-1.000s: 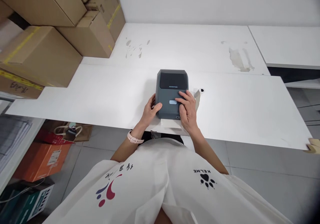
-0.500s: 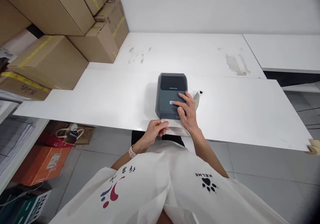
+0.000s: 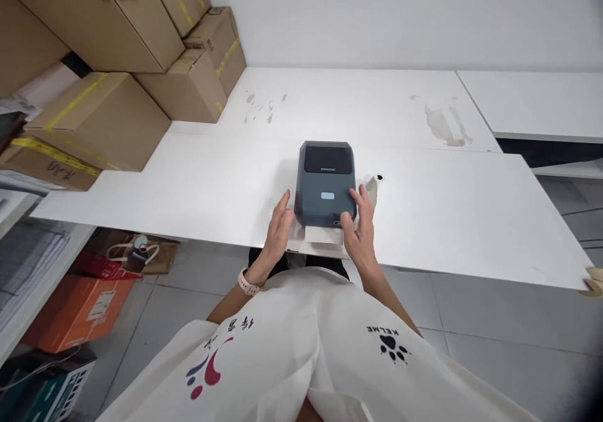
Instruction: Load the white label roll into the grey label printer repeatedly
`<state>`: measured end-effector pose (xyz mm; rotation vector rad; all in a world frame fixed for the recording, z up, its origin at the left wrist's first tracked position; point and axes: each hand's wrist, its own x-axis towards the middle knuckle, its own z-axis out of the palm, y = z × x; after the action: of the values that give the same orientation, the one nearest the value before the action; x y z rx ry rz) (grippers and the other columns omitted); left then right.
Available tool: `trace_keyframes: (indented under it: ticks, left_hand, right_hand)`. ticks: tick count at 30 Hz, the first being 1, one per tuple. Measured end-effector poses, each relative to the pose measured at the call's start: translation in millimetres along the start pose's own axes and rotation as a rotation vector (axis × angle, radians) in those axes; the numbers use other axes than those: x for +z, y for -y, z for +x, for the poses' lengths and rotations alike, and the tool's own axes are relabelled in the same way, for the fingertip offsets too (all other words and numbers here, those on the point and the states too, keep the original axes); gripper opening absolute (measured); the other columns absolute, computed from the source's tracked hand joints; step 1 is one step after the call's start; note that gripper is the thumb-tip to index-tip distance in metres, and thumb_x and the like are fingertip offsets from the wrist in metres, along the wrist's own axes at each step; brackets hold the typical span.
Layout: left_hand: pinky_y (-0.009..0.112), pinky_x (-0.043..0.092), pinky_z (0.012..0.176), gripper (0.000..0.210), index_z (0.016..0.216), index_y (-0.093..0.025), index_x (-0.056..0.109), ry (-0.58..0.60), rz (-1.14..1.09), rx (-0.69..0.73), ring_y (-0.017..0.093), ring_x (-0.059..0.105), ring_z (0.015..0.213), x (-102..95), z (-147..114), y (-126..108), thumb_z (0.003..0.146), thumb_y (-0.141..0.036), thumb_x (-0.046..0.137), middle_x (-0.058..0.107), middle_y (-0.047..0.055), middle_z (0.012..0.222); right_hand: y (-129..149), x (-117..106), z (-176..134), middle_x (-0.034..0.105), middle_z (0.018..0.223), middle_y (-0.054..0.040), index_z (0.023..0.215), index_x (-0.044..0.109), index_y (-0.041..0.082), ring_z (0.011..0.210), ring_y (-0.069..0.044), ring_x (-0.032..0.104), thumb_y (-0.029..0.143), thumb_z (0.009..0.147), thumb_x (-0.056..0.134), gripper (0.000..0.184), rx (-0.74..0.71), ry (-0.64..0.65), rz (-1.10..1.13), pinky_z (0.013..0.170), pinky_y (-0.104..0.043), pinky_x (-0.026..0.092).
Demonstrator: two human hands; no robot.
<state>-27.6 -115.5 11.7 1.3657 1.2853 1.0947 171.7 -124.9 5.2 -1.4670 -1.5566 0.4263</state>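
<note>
A dark grey label printer [image 3: 326, 186] stands on the white table, with a lit pale button on its top. White label paper [image 3: 323, 234] sticks out of its front edge. My left hand [image 3: 277, 230] is open beside the printer's left front corner, fingers stretched forward. My right hand [image 3: 360, 228] is at the right front corner, fingers apart, with fingertips at the printer's side; whether they press on it I cannot tell. Just right of the printer lies a small white paper roll [image 3: 375, 185] with a dark core, partly hidden by my right hand.
Cardboard boxes [image 3: 98, 117] with yellow tape are stacked on the table's left. The white table [image 3: 447, 215] has stains towards the wall. Below its left end are an orange box [image 3: 80, 309] and a paper bag [image 3: 160, 255]. A wooden piece [image 3: 594, 282] is at the right corner.
My left hand has let go of the label paper and moved to the printer's left side, opening. My right hand has come off the top button and slid back to the right front corner.
</note>
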Motion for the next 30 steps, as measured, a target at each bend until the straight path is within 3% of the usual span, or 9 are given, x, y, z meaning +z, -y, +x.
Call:
trace_keyframes:
  ticks: [3, 9, 13, 17, 20, 22, 26, 30]
  left_hand:
    - [0.040, 0.015, 0.128, 0.060, 0.156, -0.035, 0.027, 0.092, -0.010, 0.011, 0.020, 0.013, 0.156, 4.6, 0, 6, 0.100, -0.055, 0.032, 0.019, -0.004, 0.168]
    - [0.039, 0.017, 0.128, 0.059, 0.156, -0.035, 0.028, 0.073, -0.031, 0.046, 0.019, 0.013, 0.156, 6.8, -1, 7, 0.101, -0.055, 0.027, 0.020, -0.006, 0.167]
    - [0.041, 0.024, 0.126, 0.057, 0.152, -0.034, 0.038, 0.053, -0.081, 0.161, 0.021, 0.022, 0.154, -1.1, 17, -8, 0.100, -0.055, 0.030, 0.030, -0.005, 0.164]
    - [0.040, 0.041, 0.113, 0.053, 0.144, -0.028, 0.051, -0.011, -0.063, 0.237, 0.025, 0.045, 0.141, -5.2, 62, -19, 0.095, -0.049, 0.046, 0.051, 0.004, 0.152]
    - [0.038, 0.048, 0.096, 0.050, 0.137, -0.026, 0.056, -0.080, 0.171, 0.120, 0.025, 0.058, 0.120, 1.2, 97, -19, 0.088, -0.039, 0.055, 0.060, 0.009, 0.137]
    - [0.038, 0.048, 0.088, 0.054, 0.135, -0.024, 0.057, -0.063, 0.376, 0.010, 0.026, 0.061, 0.107, 7.2, 112, -19, 0.082, -0.033, 0.060, 0.062, 0.011, 0.124]
    - [0.036, 0.045, 0.078, 0.071, 0.145, -0.024, 0.047, 0.006, 0.570, -0.088, 0.026, 0.060, 0.092, 11.7, 119, -20, 0.076, -0.026, 0.061, 0.061, 0.009, 0.105]
    - [0.033, 0.041, 0.071, 0.079, 0.150, -0.028, 0.040, 0.058, 0.531, -0.093, 0.024, 0.058, 0.080, 7.7, 115, -18, 0.074, -0.023, 0.062, 0.059, 0.003, 0.081]
  right_hand:
    - [-1, 0, -11, 0.032, 0.161, -0.0078, 0.156, 0.023, 0.034, 0.150, -0.027, 0.032, 0.047, 0.103, 0.031, 0.055, 0.124, 0.024, 0.103, 0.117, -0.058, 0.036]
    - [0, -9, -8, 0.037, 0.160, -0.0038, 0.153, 0.033, 0.035, 0.149, -0.027, 0.033, 0.052, 0.101, 0.034, 0.054, 0.181, 0.043, 0.266, 0.120, -0.058, 0.033]
    - [4, -13, 11, 0.039, 0.159, -0.0030, 0.152, 0.037, 0.032, 0.149, -0.028, 0.034, 0.054, 0.101, 0.031, 0.055, 0.102, -0.031, 0.348, 0.121, -0.056, 0.031]
    - [17, -17, 66, 0.027, 0.163, -0.0004, 0.156, 0.025, 0.034, 0.154, -0.029, 0.023, 0.062, 0.099, 0.030, 0.064, -0.067, -0.066, 0.268, 0.125, -0.056, 0.021]
    - [22, -15, 124, 0.025, 0.164, -0.0032, 0.157, 0.019, 0.032, 0.154, -0.030, 0.020, 0.069, 0.096, 0.028, 0.072, -0.182, -0.109, 0.214, 0.125, -0.055, 0.020]
    - [18, -11, 165, 0.026, 0.163, -0.0044, 0.157, 0.017, 0.033, 0.154, -0.030, 0.021, 0.072, 0.095, 0.025, 0.074, -0.231, -0.130, 0.175, 0.124, -0.054, 0.022]
    - [-2, -4, 230, 0.024, 0.163, -0.0057, 0.159, 0.007, 0.034, 0.154, -0.030, 0.022, 0.074, 0.095, 0.017, 0.075, -0.316, -0.092, 0.051, 0.122, -0.054, 0.026]
    - [-2, -12, 243, 0.025, 0.163, -0.0076, 0.160, 0.003, 0.031, 0.152, -0.031, 0.026, 0.073, 0.096, 0.021, 0.079, -0.382, -0.057, -0.049, 0.119, -0.055, 0.029]
